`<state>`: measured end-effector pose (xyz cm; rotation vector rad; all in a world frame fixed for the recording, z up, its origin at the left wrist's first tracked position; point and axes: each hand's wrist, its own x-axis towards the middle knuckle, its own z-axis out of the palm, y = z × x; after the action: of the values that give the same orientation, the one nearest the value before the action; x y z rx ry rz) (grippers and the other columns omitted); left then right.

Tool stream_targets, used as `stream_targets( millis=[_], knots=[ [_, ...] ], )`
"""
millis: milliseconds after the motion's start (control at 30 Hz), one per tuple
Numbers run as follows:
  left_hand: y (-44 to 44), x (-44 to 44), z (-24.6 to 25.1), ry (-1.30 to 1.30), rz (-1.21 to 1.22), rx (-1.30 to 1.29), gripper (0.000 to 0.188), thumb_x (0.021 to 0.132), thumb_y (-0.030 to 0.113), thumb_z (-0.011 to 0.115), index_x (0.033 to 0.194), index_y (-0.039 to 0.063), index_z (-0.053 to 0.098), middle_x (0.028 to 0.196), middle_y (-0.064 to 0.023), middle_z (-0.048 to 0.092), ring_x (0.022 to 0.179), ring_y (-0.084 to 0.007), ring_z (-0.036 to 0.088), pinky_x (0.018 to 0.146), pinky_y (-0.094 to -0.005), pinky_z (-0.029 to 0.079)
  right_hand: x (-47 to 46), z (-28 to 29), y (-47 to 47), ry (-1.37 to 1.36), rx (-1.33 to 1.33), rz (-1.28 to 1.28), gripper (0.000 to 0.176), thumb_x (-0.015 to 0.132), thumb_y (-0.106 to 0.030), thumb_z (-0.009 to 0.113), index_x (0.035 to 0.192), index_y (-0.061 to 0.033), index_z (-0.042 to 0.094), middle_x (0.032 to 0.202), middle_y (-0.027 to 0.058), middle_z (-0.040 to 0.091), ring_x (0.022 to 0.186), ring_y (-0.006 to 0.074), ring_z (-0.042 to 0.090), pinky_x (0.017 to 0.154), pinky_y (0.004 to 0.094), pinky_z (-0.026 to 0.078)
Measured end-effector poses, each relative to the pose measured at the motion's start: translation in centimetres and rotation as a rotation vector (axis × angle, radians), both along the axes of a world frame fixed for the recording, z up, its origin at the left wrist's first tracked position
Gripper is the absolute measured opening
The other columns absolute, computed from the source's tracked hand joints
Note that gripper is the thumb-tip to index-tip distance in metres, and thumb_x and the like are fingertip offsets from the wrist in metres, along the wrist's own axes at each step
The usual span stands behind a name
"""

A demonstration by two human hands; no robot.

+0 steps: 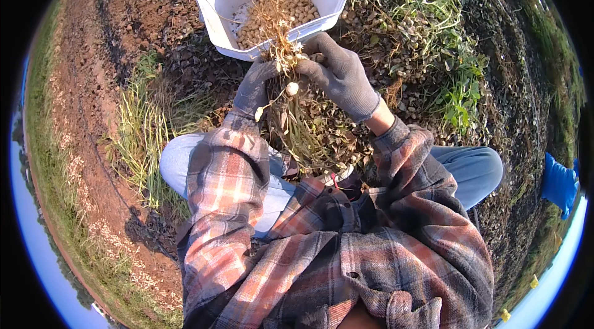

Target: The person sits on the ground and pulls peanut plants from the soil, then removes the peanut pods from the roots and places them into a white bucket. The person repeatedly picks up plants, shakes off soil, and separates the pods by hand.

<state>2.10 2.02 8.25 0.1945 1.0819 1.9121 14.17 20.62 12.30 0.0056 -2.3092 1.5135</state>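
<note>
My left hand, in a grey knit glove, is closed around a pulled peanut plant just below its roots. The roots point up over the near rim of a white plastic bucket, and the leafy stems hang down between my arms. My right hand, gloved alike, has its thumb and index finger at the root cluster from the right; whether a pod is between them is unclear. Loose peanuts lie in the bucket. A peanut pod dangles on a thin stalk below my hands.
A heap of peanut plants lies right of the bucket. Pulled green stems lie on the soil at left. My crossed legs in jeans flank leafy debris. A blue sack stands at the far right.
</note>
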Motion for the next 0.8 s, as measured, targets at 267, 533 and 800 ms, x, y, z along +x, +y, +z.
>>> stream_targets(
  millis=[267,533,800],
  knots=[
    [0.8,-0.1,-0.8,-0.072,0.057,0.111,0.035,0.101,0.033,0.065,0.112,0.003,0.053,0.091,-0.0047,0.052,0.081,-0.0195,0.053,0.07,-0.032,0.045,-5.4,-0.5,2.1,-0.412,-1.248,0.344,0.034,0.11,-0.038,0.052,0.098,-0.0072,0.061,0.066,-0.0093,0.045,0.044,0.0013,0.028,0.038,0.0201,0.021],
    [-0.4,-1.0,-1.8,-0.1,0.336,0.236,0.023,0.101,0.008,0.06,0.12,-0.002,0.069,0.114,-0.0124,0.074,0.098,-0.0191,0.074,0.083,-0.0318,0.063,-7.9,-0.7,-0.8,-0.342,-1.001,-0.049,0.023,0.107,-0.03,0.053,0.095,-0.0112,0.058,0.07,-0.0068,0.05,0.048,0.0034,0.038,0.04,0.0215,0.029],
    [0.0,-2.0,-1.9,0.006,0.381,-0.174,0.028,0.103,0.009,0.057,0.126,-0.003,0.066,0.122,-0.0131,0.072,0.112,-0.0213,0.07,0.102,-0.0337,0.056,-16.5,2.9,4.5,0.192,0.304,-0.389,0.027,0.095,-0.014,0.065,0.121,-0.0079,0.066,0.112,0.0109,0.072,0.094,0.0233,0.071,0.077,0.0311,0.057]
  ],
)
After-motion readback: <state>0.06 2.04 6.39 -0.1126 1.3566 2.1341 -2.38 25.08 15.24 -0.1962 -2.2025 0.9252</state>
